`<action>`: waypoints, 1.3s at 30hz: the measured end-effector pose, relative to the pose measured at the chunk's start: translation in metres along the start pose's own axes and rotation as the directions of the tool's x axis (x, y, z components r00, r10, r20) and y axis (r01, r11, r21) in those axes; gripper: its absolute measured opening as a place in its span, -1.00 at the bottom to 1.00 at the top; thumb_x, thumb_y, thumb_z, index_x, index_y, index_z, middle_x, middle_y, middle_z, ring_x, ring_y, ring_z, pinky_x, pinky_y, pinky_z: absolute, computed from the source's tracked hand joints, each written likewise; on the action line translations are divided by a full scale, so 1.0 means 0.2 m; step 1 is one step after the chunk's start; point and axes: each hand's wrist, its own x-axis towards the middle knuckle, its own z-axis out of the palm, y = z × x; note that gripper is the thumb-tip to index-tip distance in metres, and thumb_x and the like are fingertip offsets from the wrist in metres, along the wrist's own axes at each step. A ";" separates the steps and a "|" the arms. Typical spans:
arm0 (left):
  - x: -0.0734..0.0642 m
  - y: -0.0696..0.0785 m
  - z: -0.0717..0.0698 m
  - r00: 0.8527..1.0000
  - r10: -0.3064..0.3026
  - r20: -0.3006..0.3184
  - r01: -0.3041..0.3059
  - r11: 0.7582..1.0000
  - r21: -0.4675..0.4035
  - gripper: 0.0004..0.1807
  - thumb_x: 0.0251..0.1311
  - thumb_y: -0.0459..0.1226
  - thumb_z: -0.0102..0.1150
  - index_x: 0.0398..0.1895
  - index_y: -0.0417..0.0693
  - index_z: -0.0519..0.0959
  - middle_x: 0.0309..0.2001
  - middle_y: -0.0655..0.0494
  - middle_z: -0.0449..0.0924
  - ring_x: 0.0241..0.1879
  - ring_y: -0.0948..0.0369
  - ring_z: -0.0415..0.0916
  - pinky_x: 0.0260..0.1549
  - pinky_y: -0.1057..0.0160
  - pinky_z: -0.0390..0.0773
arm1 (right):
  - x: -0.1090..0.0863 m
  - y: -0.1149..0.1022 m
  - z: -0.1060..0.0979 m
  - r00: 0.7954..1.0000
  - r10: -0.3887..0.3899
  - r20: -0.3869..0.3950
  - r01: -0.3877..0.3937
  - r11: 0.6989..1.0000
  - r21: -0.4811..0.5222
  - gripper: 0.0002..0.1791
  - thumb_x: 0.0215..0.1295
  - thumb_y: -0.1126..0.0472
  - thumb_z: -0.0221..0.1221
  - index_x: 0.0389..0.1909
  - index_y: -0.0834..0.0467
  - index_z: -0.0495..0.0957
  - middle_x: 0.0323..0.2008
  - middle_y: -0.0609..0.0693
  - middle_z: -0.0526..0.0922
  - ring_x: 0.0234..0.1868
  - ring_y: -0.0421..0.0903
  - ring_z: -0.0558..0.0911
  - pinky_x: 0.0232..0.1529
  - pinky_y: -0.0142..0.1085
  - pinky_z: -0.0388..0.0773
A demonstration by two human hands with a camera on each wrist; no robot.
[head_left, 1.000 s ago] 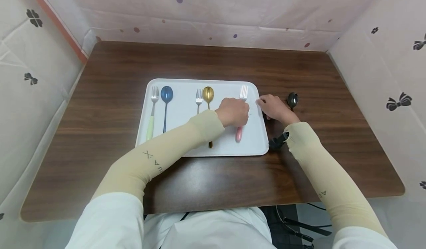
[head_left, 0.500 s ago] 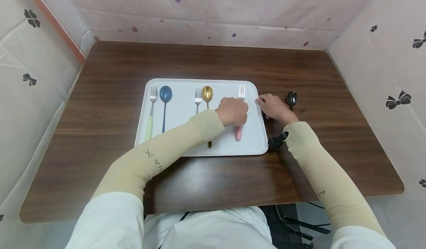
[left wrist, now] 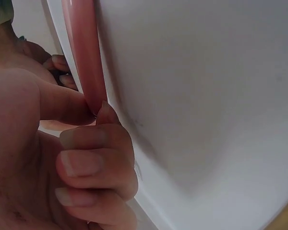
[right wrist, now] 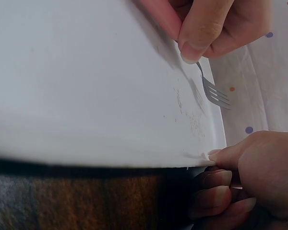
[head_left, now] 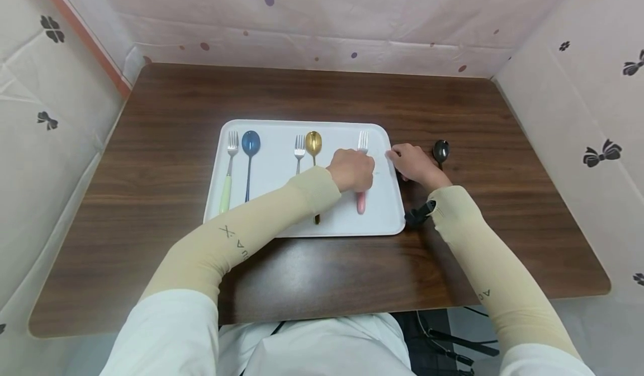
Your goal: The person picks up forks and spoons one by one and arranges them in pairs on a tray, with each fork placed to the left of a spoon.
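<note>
My left hand [head_left: 352, 169] pinches a fork with a pink handle [head_left: 361, 201] between thumb and index finger over the right part of the white tray [head_left: 382, 219]. In the left wrist view the pink handle [left wrist: 86, 52] meets the fingertips, the other fingers curled. The fork's metal tines [right wrist: 216, 94] show past the hand in the right wrist view. My right hand [head_left: 415, 165] grips the tray's right edge, thumb on the rim and fingers curled below it. Close to that hand lies a dark spoon [head_left: 441, 151], its handle hidden.
Left on the tray lie a green-handled fork [head_left: 228, 172] and a blue spoon [head_left: 250, 155]. In its middle lie a small fork [head_left: 299, 151] and a gold spoon [head_left: 313, 143], partly under my left arm. The tray rests on a brown wooden table [head_left: 151, 158] with patterned sheeting around it.
</note>
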 end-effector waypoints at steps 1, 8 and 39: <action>0.00 0.00 0.00 1.000 -0.002 0.001 0.002 1.000 -0.002 -0.79 0.29 -0.12 -0.06 -0.37 0.08 0.56 -0.33 0.14 0.54 -0.38 0.20 0.44 -0.41 0.21 0.41 | 0.00 0.00 0.00 1.000 -0.001 0.002 0.001 1.000 0.001 -0.61 0.53 0.00 -0.21 -0.30 0.17 0.45 -0.65 0.04 0.39 -0.65 -0.04 0.42 -0.50 -0.23 0.34; 0.01 0.00 0.02 1.000 -0.004 0.000 0.004 1.000 -0.018 -0.79 0.30 -0.11 -0.08 -0.34 0.08 0.55 -0.33 0.15 0.53 -0.36 0.19 0.45 -0.41 0.23 0.41 | 0.00 0.00 0.01 1.000 -0.001 -0.011 0.001 1.000 -0.005 -0.61 0.52 0.00 -0.21 -0.32 0.17 0.45 -0.65 0.04 0.39 -0.66 -0.05 0.42 -0.53 -0.24 0.33; -0.06 -0.07 0.00 0.998 0.000 -0.069 0.000 1.000 0.004 -0.75 0.33 -0.11 -0.14 -0.31 0.06 0.55 -0.33 0.14 0.52 -0.42 0.19 0.47 -0.48 0.23 0.42 | 0.00 0.00 0.01 1.000 0.010 -0.012 -0.010 1.000 0.013 -0.58 0.53 -0.03 -0.22 -0.39 0.17 0.38 -0.67 0.03 0.38 -0.65 -0.03 0.41 -0.49 -0.22 0.33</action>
